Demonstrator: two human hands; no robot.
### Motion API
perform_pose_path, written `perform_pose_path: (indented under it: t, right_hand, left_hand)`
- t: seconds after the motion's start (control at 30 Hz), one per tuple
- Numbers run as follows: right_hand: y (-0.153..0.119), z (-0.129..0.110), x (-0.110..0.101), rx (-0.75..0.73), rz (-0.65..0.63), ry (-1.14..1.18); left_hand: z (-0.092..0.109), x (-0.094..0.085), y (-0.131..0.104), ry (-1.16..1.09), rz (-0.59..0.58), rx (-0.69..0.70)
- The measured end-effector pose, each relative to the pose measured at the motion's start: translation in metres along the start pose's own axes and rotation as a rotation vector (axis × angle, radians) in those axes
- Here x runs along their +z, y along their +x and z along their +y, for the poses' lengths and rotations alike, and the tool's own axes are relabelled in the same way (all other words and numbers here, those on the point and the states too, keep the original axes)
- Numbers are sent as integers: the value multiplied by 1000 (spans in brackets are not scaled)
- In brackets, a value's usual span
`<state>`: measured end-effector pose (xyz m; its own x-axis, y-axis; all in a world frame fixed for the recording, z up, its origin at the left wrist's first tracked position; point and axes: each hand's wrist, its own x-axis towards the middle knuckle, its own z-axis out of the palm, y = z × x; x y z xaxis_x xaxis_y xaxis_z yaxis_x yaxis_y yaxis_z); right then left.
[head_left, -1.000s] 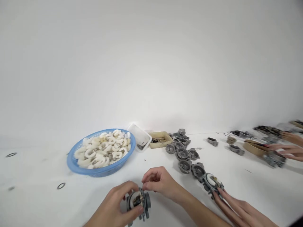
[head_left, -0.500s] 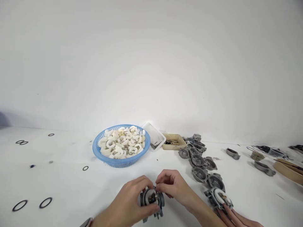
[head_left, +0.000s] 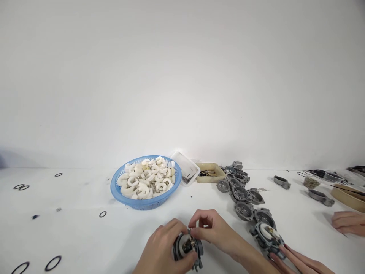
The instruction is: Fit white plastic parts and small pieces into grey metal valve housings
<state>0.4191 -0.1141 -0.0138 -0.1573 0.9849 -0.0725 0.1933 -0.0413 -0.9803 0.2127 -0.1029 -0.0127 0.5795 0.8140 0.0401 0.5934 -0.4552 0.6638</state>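
My left hand [head_left: 164, 247] is wrapped round a grey metal housing [head_left: 201, 249] near the bottom middle, thumb in front and fingers behind. Inside the housing sit a white ring and small dark and brass-coloured parts. At the housing's upper rim, my right hand [head_left: 211, 228] is closed with thumb and forefinger pinched together; whatever is between the fingertips is too small to make out. Behind both hands stands a blue basket [head_left: 145, 204] full of white curved pieces [head_left: 142, 182].
Grey housings [head_left: 241, 193] lie in a row right of centre, with a tan tray [head_left: 221, 176] and white tray [head_left: 182, 161] behind. Another person's hand [head_left: 296, 258] touches a housing [head_left: 268, 234]; a further hand [head_left: 348, 222] is at right. Black rings [head_left: 53, 263] lie left.
My hands and the housing have shifted slightly right and down in view, still together. Another hand has appeared at the right edge. The basket sits a little lower in view.
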Motion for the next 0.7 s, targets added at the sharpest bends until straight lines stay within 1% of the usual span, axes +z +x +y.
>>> perform_pose_path:
  t: [0.07, 0.2, 0.27, 0.47, 0.57, 0.7]
  right_hand:
    - [-2, -2, -3, -4, -45, -47]
    - [-5, -4, -11, 31, -167, -40]
    - [-6, -4, -14, 11, -210, -57]
    - [-8, -4, -16, -115, -203, -127]
    - [-10, -5, -14, -127, -191, -142]
    - [-12, -10, -14, -131, -165, -187]
  left_hand:
    - [-1, 0, 0, -6, 0, 18]
    - [-6, 2, 0, -34, 8, 31]
    - [-8, 3, 0, -61, 12, 29]
    - [-10, -3, 0, -145, 2, 66]
    - [-9, -6, 0, -139, -1, 61]
    - [-9, -5, 0, -121, 1, 62]
